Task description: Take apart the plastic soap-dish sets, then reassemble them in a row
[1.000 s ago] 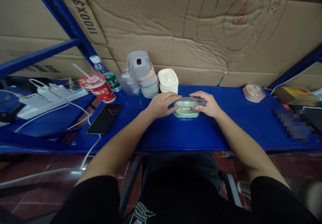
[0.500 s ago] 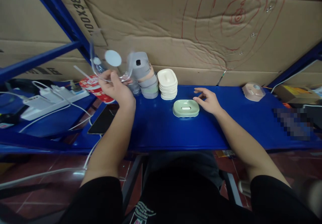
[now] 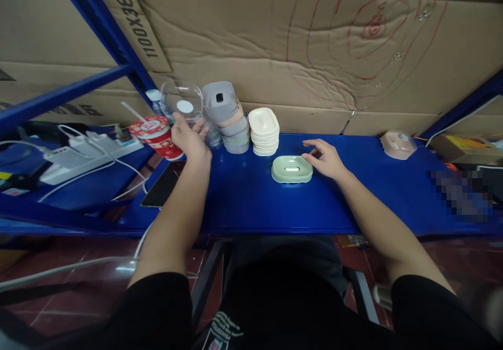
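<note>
My left hand [image 3: 191, 136] grips the lower edge of a clear plastic cover [image 3: 173, 101] with a round white sticker, raised at the back left beside the stack of tinted, see-through covers [image 3: 234, 124]. Some of its fingers are hidden behind the palm. A pale green oval dish [image 3: 292, 168], which looks like a soap dish, lies on the blue table [image 3: 243, 198]. At its right end my right hand [image 3: 324, 157] hovers with nothing in it, thumb and forefinger apart, the thumb close to the rim. Behind the dish stands a stack of cream dishes [image 3: 264, 131].
A red paper cup [image 3: 159, 139] with a straw and a dark flat tablet-like thing [image 3: 162, 186] are near my left arm. Farther left lies a white power strip [image 3: 90, 156] with cables. A pinkish covered dish [image 3: 397, 144] sits at the right, before the cardboard wall [image 3: 243, 35].
My left hand has lowered the clear cover and brought it toward the stack of covers. My right hand and the green dish have stayed in place; the view has shifted slightly.
</note>
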{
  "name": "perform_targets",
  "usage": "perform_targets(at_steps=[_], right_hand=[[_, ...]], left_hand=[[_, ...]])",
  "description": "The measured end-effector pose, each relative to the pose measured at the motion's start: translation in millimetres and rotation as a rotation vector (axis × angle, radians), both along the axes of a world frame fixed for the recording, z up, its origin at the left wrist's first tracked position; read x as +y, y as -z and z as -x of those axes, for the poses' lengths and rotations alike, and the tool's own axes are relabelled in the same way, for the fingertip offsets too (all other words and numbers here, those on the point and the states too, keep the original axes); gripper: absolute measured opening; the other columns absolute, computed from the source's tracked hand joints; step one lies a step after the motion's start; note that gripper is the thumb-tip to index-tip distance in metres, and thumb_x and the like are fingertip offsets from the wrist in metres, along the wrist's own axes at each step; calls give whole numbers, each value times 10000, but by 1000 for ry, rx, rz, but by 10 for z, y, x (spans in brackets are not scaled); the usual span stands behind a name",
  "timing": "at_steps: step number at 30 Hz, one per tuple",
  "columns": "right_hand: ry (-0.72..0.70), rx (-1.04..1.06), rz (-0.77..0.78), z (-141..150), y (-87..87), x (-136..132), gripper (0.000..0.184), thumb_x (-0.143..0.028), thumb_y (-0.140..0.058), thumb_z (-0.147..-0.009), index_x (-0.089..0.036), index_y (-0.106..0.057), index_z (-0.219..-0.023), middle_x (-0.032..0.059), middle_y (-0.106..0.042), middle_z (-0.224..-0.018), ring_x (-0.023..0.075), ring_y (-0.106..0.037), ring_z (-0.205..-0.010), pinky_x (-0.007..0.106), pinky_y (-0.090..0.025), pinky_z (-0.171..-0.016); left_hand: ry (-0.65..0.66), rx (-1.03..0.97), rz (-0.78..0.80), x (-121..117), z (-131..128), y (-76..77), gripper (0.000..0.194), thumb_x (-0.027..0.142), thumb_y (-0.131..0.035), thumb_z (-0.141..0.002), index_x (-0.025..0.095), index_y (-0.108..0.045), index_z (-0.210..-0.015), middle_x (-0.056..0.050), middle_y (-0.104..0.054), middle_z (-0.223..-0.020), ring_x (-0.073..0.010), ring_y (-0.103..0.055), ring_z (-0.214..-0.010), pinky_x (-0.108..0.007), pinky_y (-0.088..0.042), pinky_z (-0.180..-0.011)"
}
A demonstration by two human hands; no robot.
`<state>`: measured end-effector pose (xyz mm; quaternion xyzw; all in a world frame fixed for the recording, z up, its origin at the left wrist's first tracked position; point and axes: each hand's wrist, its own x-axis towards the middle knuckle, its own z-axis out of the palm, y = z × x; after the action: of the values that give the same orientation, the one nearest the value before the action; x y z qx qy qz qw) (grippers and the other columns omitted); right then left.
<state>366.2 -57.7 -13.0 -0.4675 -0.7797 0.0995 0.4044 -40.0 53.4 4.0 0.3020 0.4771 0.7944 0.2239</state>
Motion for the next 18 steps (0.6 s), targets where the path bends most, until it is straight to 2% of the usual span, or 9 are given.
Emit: perform_targets(at_steps=[4,6,9,11,14,16,18], right_hand=[[-18,-9,-1,-4,7,-2,507,-631,-687,-938,-253,-736,-1272,105,-766,-1214,200,-730,-752,417,-662,-749],[-23,-16,-2,-6,10,-1,499,-629,-684,-941,-257,-739,-1268,103,-763,-1214,199,-732,-756,417,-662,-755],[-23,-22,6,-21,5,2,514,-647,-666,-952,-261,-737,-1283,102,-755,-1214,207,-740,-780,437,-664,-793],[-43,-48,11,-37,-6,1,550,-666,-664,-951,-266,-725,-1325,110,-747,-1243,246,-759,-898,483,-657,-880],[-121,-143,45,-55,-9,0,688,-711,-723,-897,-278,-677,-1430,136,-704,-1386,341,-707,-1223,579,-586,-1066],[-179,-216,98,-58,13,5,838,-747,-786,-824,-270,-633,-1496,158,-655,-1475,381,-633,-1361,621,-516,-1157],[-214,-273,159,-58,50,16,953,-773,-822,-767,-262,-598,-1540,173,-627,-1510,400,-597,-1410,647,-470,-1195]], left_hand=[[25,-8,79,90,111,50,616,730,-246,-1104,191,-450,-886,59,-434,-774,-41,-529,-661,-260,-392,-599],[23,-28,125,99,147,54,500,635,-342,-1126,206,-394,-875,91,-393,-732,-18,-426,-574,-259,-311,-544],[24,-24,115,49,122,14,359,481,-456,-1122,232,-343,-890,114,-400,-714,-15,-370,-507,-287,-230,-476],[0,-26,80,-19,52,-45,299,372,-461,-1123,234,-342,-885,118,-409,-703,-16,-358,-492,-289,-208,-464],[-80,-48,55,-128,-85,-154,258,210,-481,-1092,228,-373,-859,115,-419,-671,-29,-358,-473,-283,-217,-459],[-86,-42,41,-181,-161,-207,247,175,-499,-1074,220,-410,-848,107,-435,-660,-40,-365,-474,-273,-238,-465],[-61,-30,35,-214,-212,-223,232,187,-526,-1056,214,-445,-841,95,-453,-665,-51,-371,-489,-266,-258,-477]])
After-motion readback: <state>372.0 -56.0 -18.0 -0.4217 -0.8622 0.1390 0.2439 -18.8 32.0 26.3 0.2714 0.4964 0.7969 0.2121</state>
